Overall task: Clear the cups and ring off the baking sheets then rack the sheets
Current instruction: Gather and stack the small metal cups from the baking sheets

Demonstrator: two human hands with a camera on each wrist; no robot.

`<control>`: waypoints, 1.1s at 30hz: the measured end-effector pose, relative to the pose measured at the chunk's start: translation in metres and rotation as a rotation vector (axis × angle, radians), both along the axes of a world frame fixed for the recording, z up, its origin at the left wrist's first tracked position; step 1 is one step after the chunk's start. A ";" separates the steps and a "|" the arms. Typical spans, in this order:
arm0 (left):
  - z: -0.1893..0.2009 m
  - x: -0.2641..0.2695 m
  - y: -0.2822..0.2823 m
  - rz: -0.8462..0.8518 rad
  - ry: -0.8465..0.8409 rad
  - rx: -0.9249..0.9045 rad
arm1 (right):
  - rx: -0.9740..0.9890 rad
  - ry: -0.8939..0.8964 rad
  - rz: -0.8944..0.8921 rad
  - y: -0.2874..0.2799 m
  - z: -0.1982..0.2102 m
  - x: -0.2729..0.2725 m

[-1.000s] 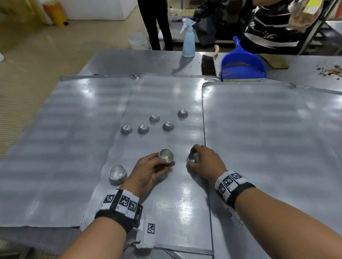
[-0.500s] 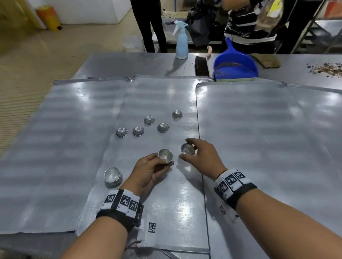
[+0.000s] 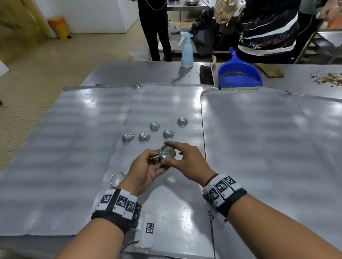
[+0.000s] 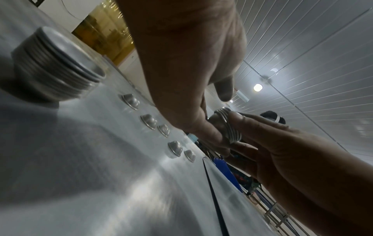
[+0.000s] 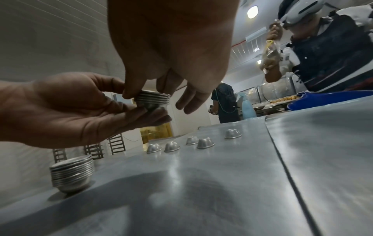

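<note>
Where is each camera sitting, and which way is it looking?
Head: on the person's head, looking forward and down at the shiny metal baking sheet; both forearms show, with left hand and right hand meeting on a small stack of nested metal cups.
Left wrist: low on the left wrist, looking along the fingers across the sheet; both hands show.
Right wrist: low on the right wrist, looking the same way; both hands show.
Shared: all three see five upside-down metal cups and a taller standing stack of cups.

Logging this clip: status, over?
Left hand holds small cup stack; right hand pinches its top cup. Five upturned cups remain. Nothing blocking.
</note>
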State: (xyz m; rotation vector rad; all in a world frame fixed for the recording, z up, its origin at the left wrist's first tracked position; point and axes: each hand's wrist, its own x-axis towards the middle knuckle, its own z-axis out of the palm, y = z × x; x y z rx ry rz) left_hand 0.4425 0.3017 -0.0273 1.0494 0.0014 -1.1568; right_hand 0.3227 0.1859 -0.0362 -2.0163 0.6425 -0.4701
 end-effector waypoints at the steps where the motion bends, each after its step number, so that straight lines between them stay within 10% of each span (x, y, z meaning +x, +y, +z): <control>1: 0.003 0.004 0.003 -0.006 -0.025 0.004 | 0.001 -0.008 0.010 0.002 0.002 0.005; 12: 0.009 0.102 0.068 0.093 -0.169 0.090 | 0.050 -0.058 -0.043 0.025 0.010 0.093; 27: -0.017 0.205 0.120 0.036 -0.157 0.190 | -0.314 0.653 0.138 0.023 -0.022 0.237; 33: -0.023 0.223 0.121 -0.024 -0.123 0.175 | -0.276 0.674 0.028 0.029 -0.043 0.248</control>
